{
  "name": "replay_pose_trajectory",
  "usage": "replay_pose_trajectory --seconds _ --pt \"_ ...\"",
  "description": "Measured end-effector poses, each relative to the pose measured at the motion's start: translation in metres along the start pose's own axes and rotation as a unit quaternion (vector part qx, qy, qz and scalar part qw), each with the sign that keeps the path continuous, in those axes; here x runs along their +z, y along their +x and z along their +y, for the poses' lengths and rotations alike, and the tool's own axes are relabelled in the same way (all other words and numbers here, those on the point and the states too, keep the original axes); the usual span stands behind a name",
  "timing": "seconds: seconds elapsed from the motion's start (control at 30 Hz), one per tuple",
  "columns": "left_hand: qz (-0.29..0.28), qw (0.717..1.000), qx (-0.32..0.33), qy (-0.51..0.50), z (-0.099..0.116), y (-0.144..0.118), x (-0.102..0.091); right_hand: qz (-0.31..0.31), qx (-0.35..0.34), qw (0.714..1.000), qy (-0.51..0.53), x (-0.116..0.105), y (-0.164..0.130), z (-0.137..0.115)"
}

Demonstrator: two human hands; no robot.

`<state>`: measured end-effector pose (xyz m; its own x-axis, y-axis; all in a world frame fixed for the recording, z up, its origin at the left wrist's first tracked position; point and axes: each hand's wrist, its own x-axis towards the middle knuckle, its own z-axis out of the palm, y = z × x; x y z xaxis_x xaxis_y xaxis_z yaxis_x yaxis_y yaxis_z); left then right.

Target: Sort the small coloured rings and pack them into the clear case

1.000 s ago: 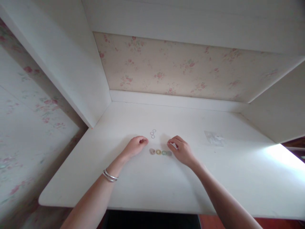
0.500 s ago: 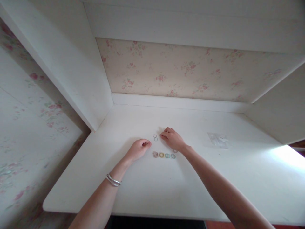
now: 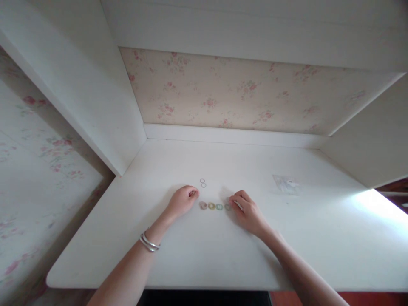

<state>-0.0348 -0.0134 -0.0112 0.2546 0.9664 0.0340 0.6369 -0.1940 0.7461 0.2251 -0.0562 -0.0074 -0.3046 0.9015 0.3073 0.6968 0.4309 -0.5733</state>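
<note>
Four-part detail aside, a short row of coloured rings lies on the white desk: a pinkish ring [image 3: 203, 205], a yellow ring [image 3: 211, 205], a green ring [image 3: 219, 207] and a greyish ring [image 3: 227, 207]. Behind the row, two thin silvery rings [image 3: 203, 183] lie close together. My left hand [image 3: 184, 201] rests on the desk left of the row, fingertips pinched; what they hold, if anything, is hidden. At the row's right end my right hand [image 3: 248, 212] pinches what looks like a pale ring, mostly covered by the fingers.
A clear plastic bag [image 3: 286, 185] lies on the desk [image 3: 191, 255] to the right. White panels [image 3: 127, 127] enclose the desk at left, right and above. Floral wallpaper [image 3: 223, 93] covers the back wall. The desk's front edge runs along the bottom.
My right hand has drawn back toward me and to the right, from beside the thin rings to the coloured row's right end. My left hand stays pinched in place. The view has shifted slightly.
</note>
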Motion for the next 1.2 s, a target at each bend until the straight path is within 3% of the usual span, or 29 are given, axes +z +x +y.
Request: replay_pose_trajectory --seconds 0.13,0.43,0.53,0.63,0.77,0.9,1.2 --pt "0.023 0.998 0.011 0.066 0.003 0.000 0.005 -0.014 -0.006 1.000 -0.016 0.001 -0.018 -0.001" --pt "0.010 0.994 0.018 0.107 0.022 0.007 0.010 -0.023 -0.031 0.999 -0.037 0.000 -0.016 -0.002" --pt "-0.006 0.992 0.034 0.123 0.025 0.015 0.011 -0.006 -0.008 1.000 0.005 -0.002 -0.017 -0.001" --pt "-0.017 0.987 0.042 0.154 0.026 0.022 0.014 0.052 0.043 0.997 0.047 -0.004 -0.017 0.003" --pt "0.008 0.982 0.039 0.183 0.029 0.028 0.018 0.102 0.098 0.988 0.063 -0.005 -0.016 0.010" --pt "0.023 0.978 0.032 0.207 0.029 0.033 0.022 0.104 0.096 0.987 0.079 -0.007 -0.016 0.011" --pt "-0.037 0.970 0.027 0.239 0.040 0.036 0.021 0.089 0.125 0.985 0.083 -0.007 -0.013 0.014"
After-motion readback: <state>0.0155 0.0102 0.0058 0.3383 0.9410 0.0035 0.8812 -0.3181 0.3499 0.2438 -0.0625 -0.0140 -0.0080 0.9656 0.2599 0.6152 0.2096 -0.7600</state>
